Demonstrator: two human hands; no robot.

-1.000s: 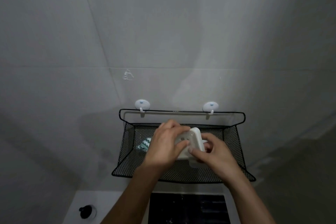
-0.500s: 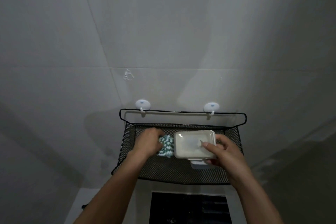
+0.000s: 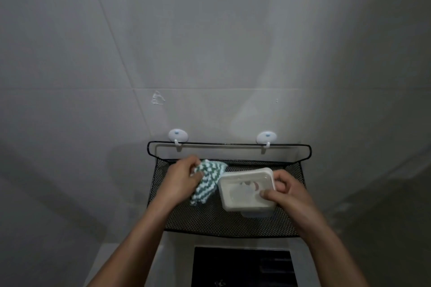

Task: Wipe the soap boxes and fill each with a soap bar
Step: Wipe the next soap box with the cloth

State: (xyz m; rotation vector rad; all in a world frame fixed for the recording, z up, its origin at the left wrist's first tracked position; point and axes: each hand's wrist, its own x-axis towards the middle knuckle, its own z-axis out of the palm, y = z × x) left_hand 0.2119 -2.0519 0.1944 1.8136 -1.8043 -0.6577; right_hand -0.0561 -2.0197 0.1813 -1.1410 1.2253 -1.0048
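My right hand [image 3: 284, 193] grips a white plastic soap box [image 3: 245, 190] by its right side, holding it flat above the black mesh basket [image 3: 210, 221]. A second pale box [image 3: 256, 213] shows partly beneath it. A green-and-white zigzag cloth [image 3: 206, 180] hangs from my left hand [image 3: 183, 180], just left of the soap box. Whether a soap bar lies inside the box is unclear.
The basket hangs from two white wall hooks [image 3: 178, 136] [image 3: 266, 138] on a grey tiled wall. Below it lies a dark rectangular opening [image 3: 242, 268] in a white surface.
My left hand let go of the soap box, took the cloth and lifted it from the basket. The right hand turned the box flat and keeps holding it.
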